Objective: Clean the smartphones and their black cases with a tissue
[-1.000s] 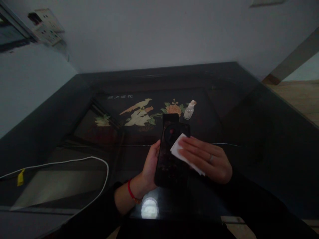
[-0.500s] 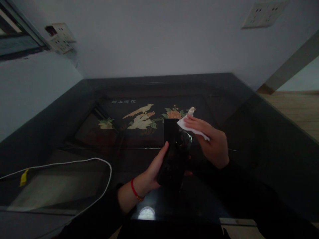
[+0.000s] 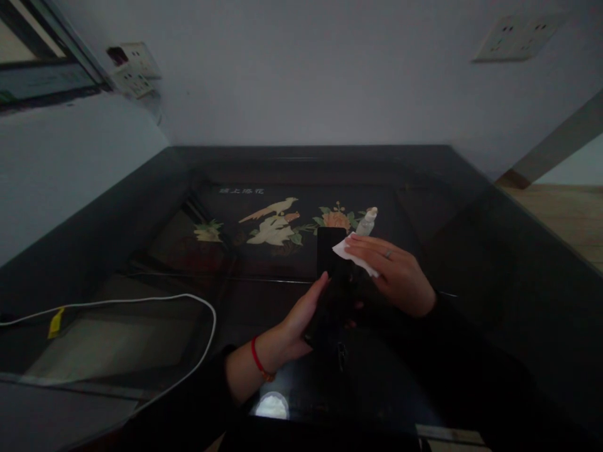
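My left hand (image 3: 294, 323), with a red string at the wrist, grips a black phone (image 3: 330, 276) from its left side and holds it above the dark table (image 3: 494, 251). My right hand (image 3: 393, 273) presses a folded white wipe (image 3: 353, 253) under its fingers against the upper right part of the phone. A ring shows on one finger. Just beyond the wipe a small clear spray bottle (image 3: 368, 221) stands on the table.
The table's glass top covers an inlaid bird and flower picture (image 3: 277, 223). A white cable (image 3: 141, 304) with a yellow tag (image 3: 55, 322) loops across the left side. Wall sockets (image 3: 132, 69) sit at upper left and wall sockets (image 3: 516, 39) at upper right. Wooden floor (image 3: 565, 216) lies to the right.
My right hand moved the wipe from the middle of the phone's face up to its top right. The phone tilted flatter and its face went darker. The view shifted slightly.
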The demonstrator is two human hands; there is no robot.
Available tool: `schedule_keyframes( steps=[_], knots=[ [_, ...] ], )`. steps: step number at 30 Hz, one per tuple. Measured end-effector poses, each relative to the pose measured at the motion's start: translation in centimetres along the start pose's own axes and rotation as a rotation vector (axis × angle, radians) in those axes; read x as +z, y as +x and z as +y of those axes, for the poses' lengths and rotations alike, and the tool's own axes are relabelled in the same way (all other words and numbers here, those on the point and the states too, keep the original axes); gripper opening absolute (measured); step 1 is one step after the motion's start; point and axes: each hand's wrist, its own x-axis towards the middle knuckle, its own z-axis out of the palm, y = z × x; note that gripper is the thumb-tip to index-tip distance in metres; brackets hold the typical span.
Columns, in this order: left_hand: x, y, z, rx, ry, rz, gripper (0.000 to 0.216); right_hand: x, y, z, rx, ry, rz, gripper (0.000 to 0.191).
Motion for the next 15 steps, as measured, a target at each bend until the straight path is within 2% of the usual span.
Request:
schedule_keyframes(
  steps=[5, 10, 15],
  knots=[
    [0.5, 0.0, 0.1, 0.063, 0.026, 0.086, 0.040, 0.1, 0.1, -0.8, -0.184, 0.011, -0.050, 0.029],
    [0.4, 0.1, 0.1, 0.085, 0.080, -0.039, 0.052, -0.1, 0.2, -0.1, -0.012, -0.074, 0.022, 0.030],
    [0.5, 0.0, 0.4, 0.017, -0.061, 0.073, 0.064, 0.8, 0.2, -2.3, -0.157, -0.003, -0.032, 0.026]
  ],
)
